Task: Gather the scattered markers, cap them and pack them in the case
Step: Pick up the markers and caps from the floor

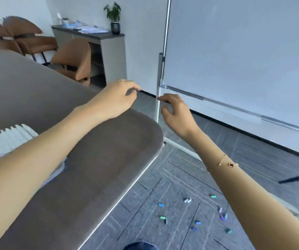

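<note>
Both hands up past the tabletop (pixel 91 159) end — left hand (pixel 116 100) and right hand (pixel 175 114) loosely curled, holding nothing visible. Small coloured marker pieces (pixel 195 213) lie scattered on the carpet floor (pixel 253 159) below.

Both bare arms extended forward; left hand (pixel 117 100) and right hand (pixel 176 112) raised, fingers loosely curled, apart.
</note>
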`<state>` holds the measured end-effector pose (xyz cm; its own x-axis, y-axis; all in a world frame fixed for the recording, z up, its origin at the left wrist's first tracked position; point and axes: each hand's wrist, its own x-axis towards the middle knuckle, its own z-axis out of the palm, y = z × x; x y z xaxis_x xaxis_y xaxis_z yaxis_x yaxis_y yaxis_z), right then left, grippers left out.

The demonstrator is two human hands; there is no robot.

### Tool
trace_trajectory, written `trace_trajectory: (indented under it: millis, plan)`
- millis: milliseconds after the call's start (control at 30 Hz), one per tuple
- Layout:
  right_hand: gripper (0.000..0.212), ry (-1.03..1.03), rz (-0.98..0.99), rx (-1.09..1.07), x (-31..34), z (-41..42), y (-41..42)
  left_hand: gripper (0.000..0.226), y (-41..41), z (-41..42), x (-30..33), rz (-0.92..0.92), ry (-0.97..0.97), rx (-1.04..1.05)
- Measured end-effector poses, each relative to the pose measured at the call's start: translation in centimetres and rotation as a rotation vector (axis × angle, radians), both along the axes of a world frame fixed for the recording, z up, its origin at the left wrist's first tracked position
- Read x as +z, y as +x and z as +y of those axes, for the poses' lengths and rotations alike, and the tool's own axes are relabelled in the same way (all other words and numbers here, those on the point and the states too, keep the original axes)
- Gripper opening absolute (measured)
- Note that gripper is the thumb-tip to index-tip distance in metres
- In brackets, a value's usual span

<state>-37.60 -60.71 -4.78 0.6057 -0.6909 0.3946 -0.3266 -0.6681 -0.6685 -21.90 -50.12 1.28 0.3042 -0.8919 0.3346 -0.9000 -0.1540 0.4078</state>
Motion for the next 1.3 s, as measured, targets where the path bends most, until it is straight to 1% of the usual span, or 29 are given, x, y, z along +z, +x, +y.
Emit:
trace_trajectory:
  millis: [100, 167, 267, 367, 500, 600, 667, 767, 967, 1133, 1300]
  plan:
    - [0.031, 0.028, 0.094, -0.165, -2.3, -2.0, -8.7, 0.032, -5.3, -3.1, -2.1, -0.036, 0.044, -0.100]
    - [0.030, 0.042, 0.195, -0.205, -4.2, -2.8, -13.5, 0.032, -8.5, -4.3, -4.1, -0.060, 0.093, -0.165]
    - [0.031, 0.048, 0.307, -0.217, -6.3, -3.8, -18.3, 0.031, -12.6, -5.3, -7.3, -0.116, 0.192, -0.218]
    - [0.032, 0.071, 0.392, -0.198, -8.4, -4.6, -21.8, 0.031, -15.5, -6.3, -10.5, -0.176, 0.308, -0.219]
    - [0.032, 0.146, 0.511, -0.170, -12.7, -5.4, -25.3, 0.033, -18.6, -7.8, -15.4, -0.154, 0.414, -0.212]
    - [0.032, 0.226, 0.582, -0.147, -16.9, -6.0, -26.8, 0.037, -19.9, -9.2, -20.0, -0.082, 0.491, -0.227]
    - [0.032, 0.290, 0.659, -0.091, -20.3, -6.3, -27.0, 0.039, -20.0, -9.8, -23.2, -0.032, 0.551, -0.221]
    - [0.033, 0.392, 0.729, -0.042, -25.6, -7.6, -26.3, 0.042, -19.2, -11.2, -28.2, -0.001, 0.630, -0.207]
    - [0.031, 0.533, 0.825, -0.037, -36.8, -10.6, -24.9, 0.041, -17.5, -14.9, -38.8, -0.011, 0.725, -0.189]
    - [0.032, 0.579, 0.887, -0.042, -45.7, -12.2, -24.7, 0.039, -16.6, -17.5, -48.1, -0.045, 0.817, -0.195]
    - [0.032, 0.606, 0.937, -0.038, -52.5, -13.1, -24.2, 0.037, -15.8, -18.5, -56.3, -0.046, 0.922, -0.188]
